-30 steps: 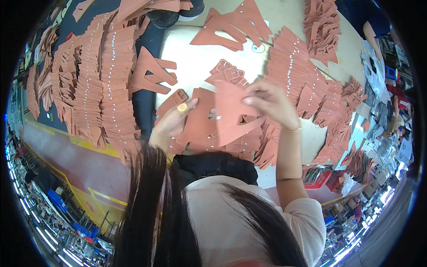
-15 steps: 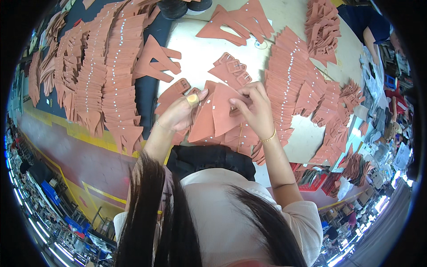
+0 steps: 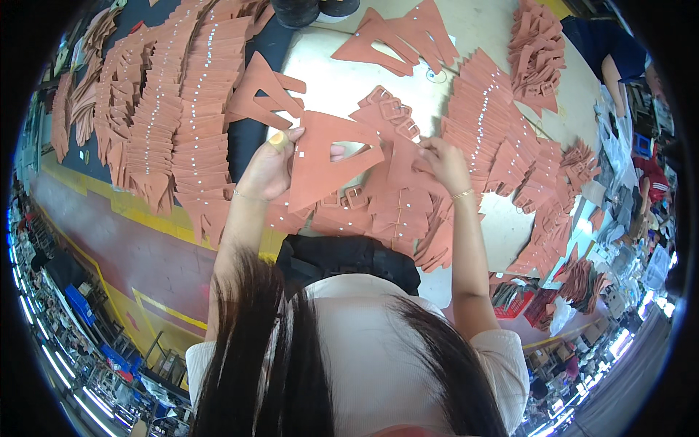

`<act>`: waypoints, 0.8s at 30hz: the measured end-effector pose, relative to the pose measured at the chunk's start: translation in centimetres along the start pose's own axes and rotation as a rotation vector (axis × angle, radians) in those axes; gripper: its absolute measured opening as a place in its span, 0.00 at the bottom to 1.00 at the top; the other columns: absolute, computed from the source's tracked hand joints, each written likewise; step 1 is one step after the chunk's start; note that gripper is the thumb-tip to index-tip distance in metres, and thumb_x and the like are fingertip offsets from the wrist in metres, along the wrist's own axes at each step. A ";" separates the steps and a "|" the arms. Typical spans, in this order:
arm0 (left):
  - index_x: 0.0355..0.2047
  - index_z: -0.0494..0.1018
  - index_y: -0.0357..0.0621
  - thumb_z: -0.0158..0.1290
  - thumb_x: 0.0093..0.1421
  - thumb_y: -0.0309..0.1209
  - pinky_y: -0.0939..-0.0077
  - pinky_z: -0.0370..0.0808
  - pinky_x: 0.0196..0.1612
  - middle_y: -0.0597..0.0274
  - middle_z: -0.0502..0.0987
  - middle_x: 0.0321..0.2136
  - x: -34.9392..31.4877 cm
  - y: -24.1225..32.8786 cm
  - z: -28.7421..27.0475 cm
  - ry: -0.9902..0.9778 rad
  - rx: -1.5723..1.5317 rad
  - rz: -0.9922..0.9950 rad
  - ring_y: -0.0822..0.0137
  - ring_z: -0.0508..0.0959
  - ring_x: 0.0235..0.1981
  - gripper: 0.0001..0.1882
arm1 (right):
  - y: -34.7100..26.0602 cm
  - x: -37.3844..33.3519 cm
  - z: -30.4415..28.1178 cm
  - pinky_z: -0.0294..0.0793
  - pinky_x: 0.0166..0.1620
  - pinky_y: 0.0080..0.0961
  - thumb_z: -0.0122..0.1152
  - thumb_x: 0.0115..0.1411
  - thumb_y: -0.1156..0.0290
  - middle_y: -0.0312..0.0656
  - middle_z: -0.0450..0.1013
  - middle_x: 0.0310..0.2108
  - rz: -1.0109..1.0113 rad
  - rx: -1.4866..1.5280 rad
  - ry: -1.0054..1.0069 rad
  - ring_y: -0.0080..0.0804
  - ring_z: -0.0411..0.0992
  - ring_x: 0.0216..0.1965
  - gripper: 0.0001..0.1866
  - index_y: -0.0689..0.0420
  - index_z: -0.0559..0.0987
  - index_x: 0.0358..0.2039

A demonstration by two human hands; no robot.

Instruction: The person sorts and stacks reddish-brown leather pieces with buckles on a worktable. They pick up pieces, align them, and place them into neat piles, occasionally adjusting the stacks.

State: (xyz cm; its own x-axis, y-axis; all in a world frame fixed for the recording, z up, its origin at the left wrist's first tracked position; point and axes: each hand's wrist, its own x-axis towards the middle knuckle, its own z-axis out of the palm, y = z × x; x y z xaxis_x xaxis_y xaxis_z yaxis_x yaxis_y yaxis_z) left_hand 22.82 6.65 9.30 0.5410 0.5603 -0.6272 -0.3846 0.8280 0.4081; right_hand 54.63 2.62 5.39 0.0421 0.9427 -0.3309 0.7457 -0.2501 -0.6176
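My left hand (image 3: 271, 169), a yellow wrap on its thumb, is closed on a flat brick-red leather-like strap piece (image 3: 312, 162). This piece has a broad side with a small white sticker and two prongs around an open slot; some of my fingers are behind it. To the right, my right hand (image 3: 448, 166) pinches the edge of a second brick-red leather-like piece (image 3: 402, 166). Part of that piece overlaps others beneath it. Just beyond lie several buckled straps (image 3: 393, 109) of the same colour. More buckled pieces (image 3: 341, 211) lie near the table's front edge.
Long overlapping rows of brick-red pieces (image 3: 207, 109) cover the dark left surface. Another stack (image 3: 477, 109) and a heap (image 3: 537, 54) stand on the right. Loose forked pieces (image 3: 375, 45) lie at the back, beside dark round objects (image 3: 295, 11). Another person's arm (image 3: 613, 84) shows at far right.
My hands have moved apart. The left hand has carried the forked piece left and away from me, showing its slot. The right hand has shifted slightly right with the other piece.
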 end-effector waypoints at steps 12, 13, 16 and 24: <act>0.57 0.59 0.30 0.40 0.67 0.36 0.67 0.72 0.55 0.45 0.73 0.49 -0.3 -2.4 -0.3 0.070 0.057 -0.070 0.57 0.76 0.49 0.24 | 0.2 -7.1 -10.3 0.70 0.39 0.17 0.60 0.60 0.72 0.35 0.75 0.32 0.035 0.481 -0.334 0.19 0.72 0.37 0.08 0.61 0.76 0.38; 0.57 0.59 0.31 0.41 0.66 0.37 0.68 0.72 0.54 0.46 0.73 0.48 0.0 -3.0 0.0 0.011 0.047 -0.109 0.58 0.76 0.49 0.24 | -0.5 -7.4 -9.8 0.70 0.38 0.17 0.61 0.59 0.72 0.34 0.74 0.32 0.001 0.555 -0.352 0.18 0.71 0.36 0.09 0.60 0.77 0.40; 0.55 0.63 0.34 0.47 0.64 0.36 0.70 0.72 0.51 0.54 0.74 0.47 0.6 -5.0 1.0 -0.046 0.020 -0.163 0.65 0.75 0.47 0.23 | -3.3 -7.5 -5.5 0.70 0.36 0.17 0.63 0.58 0.72 0.31 0.69 0.29 -0.018 0.685 -0.371 0.18 0.68 0.32 0.12 0.59 0.77 0.42; 0.52 0.67 0.35 0.48 0.66 0.35 0.72 0.75 0.49 0.59 0.74 0.46 0.3 -6.6 1.5 -0.113 -0.034 -0.108 0.69 0.75 0.47 0.19 | -6.3 -6.7 0.7 0.69 0.32 0.16 0.66 0.54 0.74 0.34 0.66 0.29 -0.188 0.316 0.069 0.20 0.67 0.29 0.14 0.58 0.79 0.42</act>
State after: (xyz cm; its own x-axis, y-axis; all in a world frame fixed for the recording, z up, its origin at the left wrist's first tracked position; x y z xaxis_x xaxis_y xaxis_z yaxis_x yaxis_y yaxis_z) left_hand 26.67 1.38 7.44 0.6609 0.4680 -0.5867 -0.3432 0.8837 0.3183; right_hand 49.18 -2.31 11.00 -0.0239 0.9886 -0.1486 0.5032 -0.1165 -0.8563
